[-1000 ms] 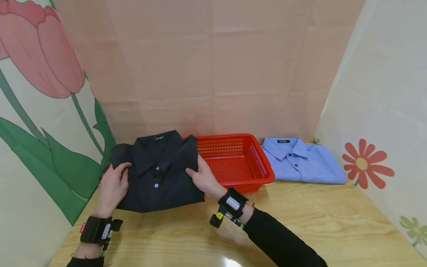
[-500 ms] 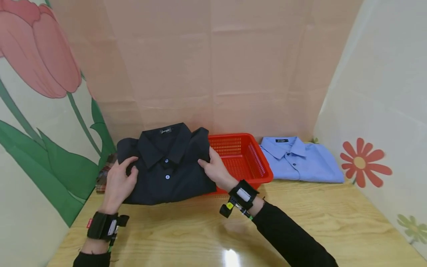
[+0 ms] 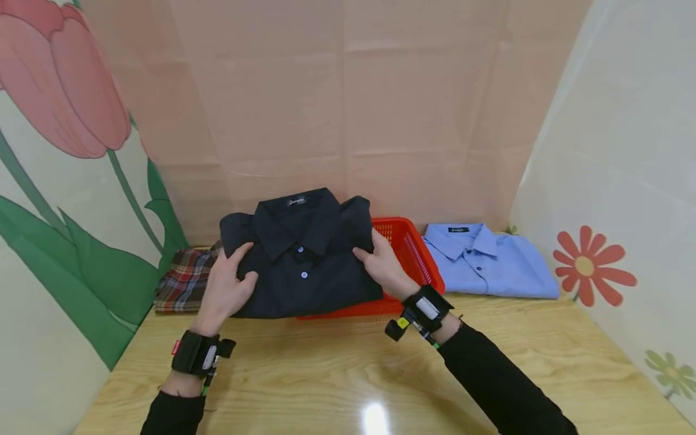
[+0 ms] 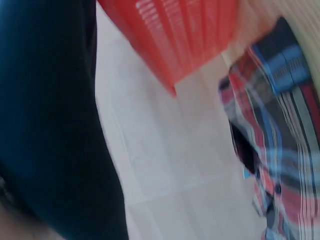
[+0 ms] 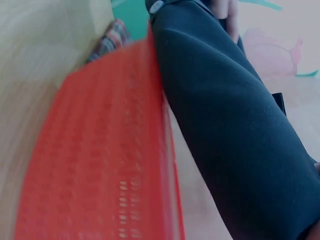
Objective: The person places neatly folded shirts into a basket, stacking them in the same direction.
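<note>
A folded black shirt (image 3: 304, 260), collar and buttons facing up, is held between both hands in the head view. My left hand (image 3: 225, 290) grips its left side with the thumb on top. On the opposite side my right hand (image 3: 385, 264) pinches the edge, thumb on the front and fingers out of sight beneath. Below and behind the shirt stands a red plastic basket (image 3: 415, 254), partly covered by it. In the right wrist view the shirt (image 5: 220, 100) hangs above the basket (image 5: 100, 150), apart from the table.
A plaid shirt (image 3: 185, 281) lies folded on the wooden table (image 3: 315, 374) left of the basket. To the basket's right lies a folded light blue shirt (image 3: 484, 263). A pinkish backdrop (image 3: 348, 109) rises behind, with printed side panels left and right.
Both hands have carried the black shirt rightward and upward, from left of the basket to above it. The plaid shirt has come into sight; the blue shirt stays put.
</note>
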Tool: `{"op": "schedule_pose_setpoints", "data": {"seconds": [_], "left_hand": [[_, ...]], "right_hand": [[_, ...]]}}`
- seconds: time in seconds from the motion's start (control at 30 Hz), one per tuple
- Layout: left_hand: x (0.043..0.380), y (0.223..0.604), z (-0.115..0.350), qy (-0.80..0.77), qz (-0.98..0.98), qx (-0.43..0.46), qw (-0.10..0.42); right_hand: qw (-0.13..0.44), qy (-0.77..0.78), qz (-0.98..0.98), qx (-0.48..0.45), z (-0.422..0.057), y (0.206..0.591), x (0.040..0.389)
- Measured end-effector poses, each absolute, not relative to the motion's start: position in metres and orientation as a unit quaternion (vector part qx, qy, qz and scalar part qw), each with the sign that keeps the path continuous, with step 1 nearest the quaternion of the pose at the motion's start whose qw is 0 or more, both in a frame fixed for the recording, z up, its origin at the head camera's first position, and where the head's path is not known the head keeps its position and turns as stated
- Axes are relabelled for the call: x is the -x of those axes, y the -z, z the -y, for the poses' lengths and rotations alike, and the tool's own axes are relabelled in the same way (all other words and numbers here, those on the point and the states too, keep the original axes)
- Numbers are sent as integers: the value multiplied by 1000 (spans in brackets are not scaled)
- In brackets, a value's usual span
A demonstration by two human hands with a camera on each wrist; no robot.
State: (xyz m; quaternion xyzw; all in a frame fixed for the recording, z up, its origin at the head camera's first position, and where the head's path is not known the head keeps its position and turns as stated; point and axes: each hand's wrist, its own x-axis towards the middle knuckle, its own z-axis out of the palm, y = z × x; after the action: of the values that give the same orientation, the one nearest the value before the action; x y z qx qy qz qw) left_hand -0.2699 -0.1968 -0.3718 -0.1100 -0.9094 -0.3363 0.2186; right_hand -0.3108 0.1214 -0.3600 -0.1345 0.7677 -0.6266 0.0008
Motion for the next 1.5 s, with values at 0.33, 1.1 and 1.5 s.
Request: {"op": "schedule_pose_setpoints", "data": {"seconds": [0.33, 1.1, 1.5], "left_hand": [[283, 371, 166, 356, 908, 143, 167], [306, 368, 137, 327, 919, 189, 110], [325, 367, 123, 284, 933, 217, 35]], "right_hand": [[-22, 614, -780, 121, -160, 354, 322], [-33, 591, -801, 91, -199, 360, 339], [-3, 568, -820, 65, -222, 370, 350]]}}
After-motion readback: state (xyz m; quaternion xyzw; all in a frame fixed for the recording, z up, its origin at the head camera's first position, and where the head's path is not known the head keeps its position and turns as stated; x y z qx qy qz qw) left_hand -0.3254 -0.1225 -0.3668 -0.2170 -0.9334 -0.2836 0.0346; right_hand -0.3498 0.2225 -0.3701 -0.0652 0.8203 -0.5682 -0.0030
